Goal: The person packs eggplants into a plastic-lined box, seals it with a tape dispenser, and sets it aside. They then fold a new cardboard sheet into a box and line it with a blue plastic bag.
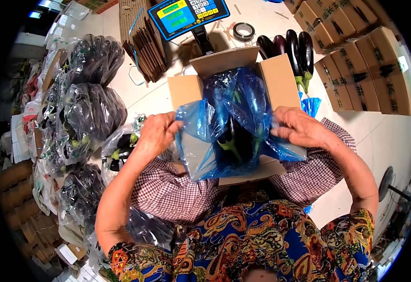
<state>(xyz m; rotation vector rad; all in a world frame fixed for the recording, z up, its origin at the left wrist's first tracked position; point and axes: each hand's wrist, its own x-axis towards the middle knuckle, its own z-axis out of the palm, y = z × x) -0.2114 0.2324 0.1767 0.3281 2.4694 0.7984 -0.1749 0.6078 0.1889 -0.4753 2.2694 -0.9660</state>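
An open cardboard box (280,80) stands between my knees, its flaps folded outward. Lining it is a thin blue plastic bag (193,124), and its edges spread over the flaps. Dark purple eggplants (233,134) with green stems lie inside, partly covered by the film. My left hand (158,131) pinches the bag's edge on the left side of the box. On the right side, my right hand (299,128) has its fingers closed on the bag's other edge.
A digital scale (189,16) stands behind the box beside stacked flat cardboard (139,42). Tape (243,31) and loose eggplants (304,51) lie at the back right. Closed cartons (365,70) line the right; clear bags of eggplants (93,110) fill the left.
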